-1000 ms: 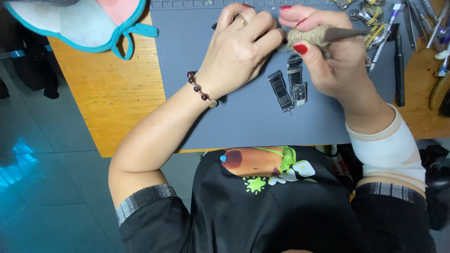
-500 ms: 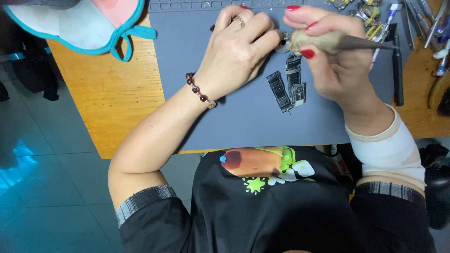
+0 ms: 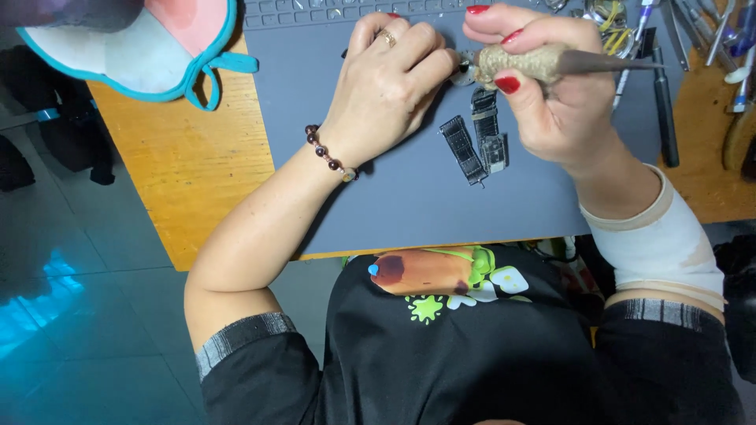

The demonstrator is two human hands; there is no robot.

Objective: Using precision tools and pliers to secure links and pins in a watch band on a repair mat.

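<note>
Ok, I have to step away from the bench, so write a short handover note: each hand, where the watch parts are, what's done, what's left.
Left hand: curled, fingertips pinning the small metal watch case to the grey mat.
Right hand: gripping a wrapped-handle tool, its working end at the case, its dark shaft pointing right.
Parts: two black strap pieces lie loose on the mat just below the hands.
Done: both strap pieces are apart from the case.
Left: the work on the case is under way; how far cannot be seen behind the fingers. Spare tools lie at the right.
</note>
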